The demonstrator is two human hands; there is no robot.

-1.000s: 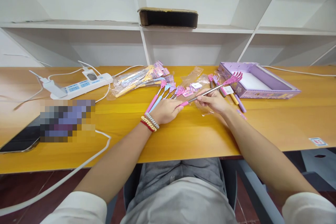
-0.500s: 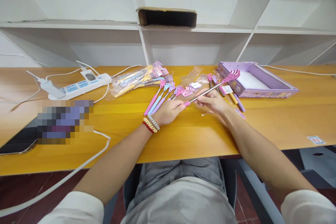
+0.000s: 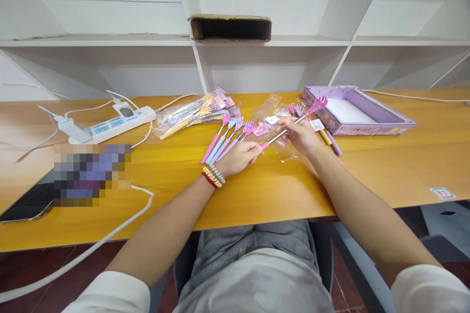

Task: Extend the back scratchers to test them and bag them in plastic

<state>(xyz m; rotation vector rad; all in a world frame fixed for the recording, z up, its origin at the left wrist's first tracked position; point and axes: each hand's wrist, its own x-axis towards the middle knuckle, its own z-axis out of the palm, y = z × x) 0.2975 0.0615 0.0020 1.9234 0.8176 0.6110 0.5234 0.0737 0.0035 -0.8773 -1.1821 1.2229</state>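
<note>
Between my hands is a pink back scratcher (image 3: 317, 104) with a metal rod, tilted up to the right toward its claw-shaped head. My left hand (image 3: 240, 157) is closed around its pink handle. Farther up, the fingers of my right hand (image 3: 304, 136) grip the metal rod below the head. Several pink, blue and purple back scratchers (image 3: 219, 145) lie side by side just beyond my left hand. Others, including one with a purple handle (image 3: 335, 144), lie behind my right hand and are partly hidden by it.
A clear bag of back scratchers (image 3: 191, 112) lies at the back, near crumpled clear wrappers (image 3: 270, 103). An open purple box (image 3: 378, 128) stands at right. On the left are a power strip (image 3: 110, 127), a phone-like dark device (image 3: 31, 200) and a white cable (image 3: 110, 239).
My right hand has slid along the rod toward the pink head. The head sits slightly closer to my left hand, which stays on the handle. The camera view has shifted slightly.
</note>
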